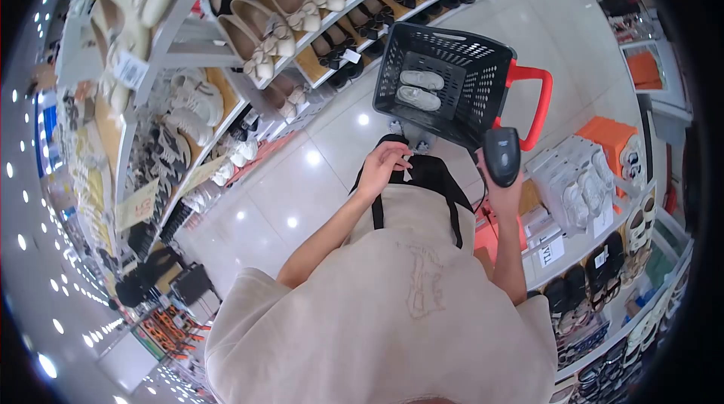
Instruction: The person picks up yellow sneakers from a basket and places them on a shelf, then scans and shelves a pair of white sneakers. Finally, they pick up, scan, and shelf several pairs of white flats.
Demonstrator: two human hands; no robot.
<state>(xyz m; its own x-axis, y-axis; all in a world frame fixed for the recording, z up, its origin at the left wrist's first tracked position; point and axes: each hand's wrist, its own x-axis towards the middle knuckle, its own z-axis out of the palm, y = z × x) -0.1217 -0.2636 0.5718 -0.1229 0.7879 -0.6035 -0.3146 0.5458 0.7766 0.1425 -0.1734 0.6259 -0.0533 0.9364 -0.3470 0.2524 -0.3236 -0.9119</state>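
Observation:
A black handheld scanner (502,156) is gripped in my right hand (507,191), beside the lower right corner of the basket. My left hand (386,165) is in front of my waist with its fingers bent and partly together; whether it holds something small I cannot make out. Ahead of me a black shopping basket (483,64) with a red handle (544,106) stands on the floor. A pair of light grey shoes (419,90) lies on its bottom. Neither hand touches the shoes.
Shelves (317,46) with rows of flats rise ahead and to the left, with sneakers (197,102) lower down. On the right, a display (532,272) holds wrapped shoes (581,193), an orange box (603,136) and sandals. Tiled floor (317,170) lies between them.

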